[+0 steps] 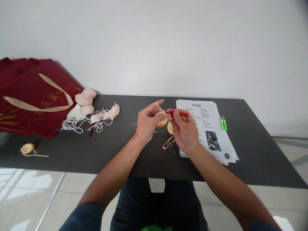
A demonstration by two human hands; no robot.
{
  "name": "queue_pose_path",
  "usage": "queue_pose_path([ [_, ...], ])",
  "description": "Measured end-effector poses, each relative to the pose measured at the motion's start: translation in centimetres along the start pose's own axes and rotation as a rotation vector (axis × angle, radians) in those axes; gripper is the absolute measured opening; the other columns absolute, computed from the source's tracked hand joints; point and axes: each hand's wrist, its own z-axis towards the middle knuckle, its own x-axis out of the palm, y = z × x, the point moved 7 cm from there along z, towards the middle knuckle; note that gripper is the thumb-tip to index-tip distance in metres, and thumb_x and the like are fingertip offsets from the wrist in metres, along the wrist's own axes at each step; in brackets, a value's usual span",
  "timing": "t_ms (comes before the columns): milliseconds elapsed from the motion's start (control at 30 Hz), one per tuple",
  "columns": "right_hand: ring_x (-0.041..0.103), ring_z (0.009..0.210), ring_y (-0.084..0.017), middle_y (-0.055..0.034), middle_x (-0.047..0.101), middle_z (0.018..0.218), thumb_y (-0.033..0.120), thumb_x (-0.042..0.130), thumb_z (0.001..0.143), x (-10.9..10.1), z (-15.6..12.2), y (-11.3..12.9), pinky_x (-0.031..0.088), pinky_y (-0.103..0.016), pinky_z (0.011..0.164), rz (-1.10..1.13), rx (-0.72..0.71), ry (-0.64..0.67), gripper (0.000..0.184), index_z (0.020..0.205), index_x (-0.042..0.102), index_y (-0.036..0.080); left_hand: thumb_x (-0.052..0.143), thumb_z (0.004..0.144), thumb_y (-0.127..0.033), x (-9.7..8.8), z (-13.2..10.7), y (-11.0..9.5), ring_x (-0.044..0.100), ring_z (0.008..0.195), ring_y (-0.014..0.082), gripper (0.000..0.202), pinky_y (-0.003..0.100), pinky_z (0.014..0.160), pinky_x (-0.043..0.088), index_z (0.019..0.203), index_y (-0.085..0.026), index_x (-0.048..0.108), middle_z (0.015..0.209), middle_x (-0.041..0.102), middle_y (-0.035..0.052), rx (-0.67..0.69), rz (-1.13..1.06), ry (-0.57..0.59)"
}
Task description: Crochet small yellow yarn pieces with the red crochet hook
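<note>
My left hand [147, 123] is raised over the dark table [72, 154], pinching a small tan and orange crochet piece [162, 121], with cream yarn looped over its forefinger. My right hand [184, 131] is closed round a red-handled crochet hook [179, 113], whose metal tip points left into the piece. A second tan crochet piece [170, 127] lies just under the hands. A few coloured stitch markers and a clip [169, 146] rest below my right hand.
A stack of printed sheets [211, 128] lies to the right, with green thread snips [223, 123] beside it. Pink and white yarn bundles [91, 110] sit at the left by a red gift bag [33, 96]. A small tan piece [27, 148] lies near the left front edge.
</note>
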Motion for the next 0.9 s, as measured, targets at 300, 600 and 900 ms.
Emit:
queue_pose_path([
  [300, 0.072, 0.074, -0.007, 0.0019, 0.082, 0.093, 0.032, 0.085, 0.082, 0.2, 0.0, 0.0, 0.064, -0.021, 0.078, -0.011, 0.016, -0.007, 0.016, 0.088, 0.073, 0.024, 0.082, 0.065, -0.014, -0.1, -0.4, -0.1, 0.059, 0.062, 0.0076, 0.060, 0.023, 0.061, 0.047, 0.124, -0.021, 0.074, 0.078, 0.067, -0.0040, 0.003, 0.042, -0.050],
  [600, 0.070, 0.072, -0.007, 0.0021, 0.081, 0.090, 0.029, 0.086, 0.081, 0.3, 0.2, 0.7, 0.060, -0.020, 0.071, -0.017, -0.058, -0.004, 0.017, 0.088, 0.072, 0.023, 0.081, 0.064, -0.013, 0.0, -0.4, -0.4, 0.059, 0.062, 0.0076, 0.064, 0.022, 0.060, 0.047, 0.127, -0.018, 0.072, 0.077, 0.067, -0.0043, 0.008, 0.060, -0.060],
  [900, 0.067, 0.071, -0.008, 0.0029, 0.079, 0.089, 0.025, 0.086, 0.081, -0.2, 0.5, 1.5, 0.056, -0.021, 0.067, -0.046, -0.157, 0.031, 0.017, 0.086, 0.069, 0.025, 0.078, 0.064, -0.010, -0.3, -0.5, -0.9, 0.056, 0.062, 0.0070, 0.054, 0.020, 0.057, 0.044, 0.117, -0.019, 0.075, 0.076, 0.066, -0.0044, 0.083, 0.078, -0.104],
])
